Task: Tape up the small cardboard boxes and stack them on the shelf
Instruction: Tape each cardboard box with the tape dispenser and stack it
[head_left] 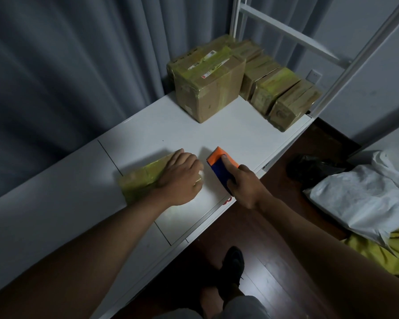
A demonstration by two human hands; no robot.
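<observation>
A small cardboard box (138, 183) wrapped in yellowish tape lies flat on the white shelf surface (228, 134). My left hand (182, 178) rests on its right end, fingers curled over the edge. My right hand (244, 185) grips an orange and blue tape dispenser (221, 164) just right of the box, its toothed edge pointing away from me. At the back stands a larger taped box (207, 84). Several small taped boxes (279, 93) stand in a row beside it.
White shelf uprights (346, 72) rise at the back right. Grey curtains (67, 65) hang behind the shelf. On the dark wood floor lie a black bag (313, 166), a white sack (369, 199) and yellow cloth (387, 254). My shoe (234, 263) is below the shelf edge.
</observation>
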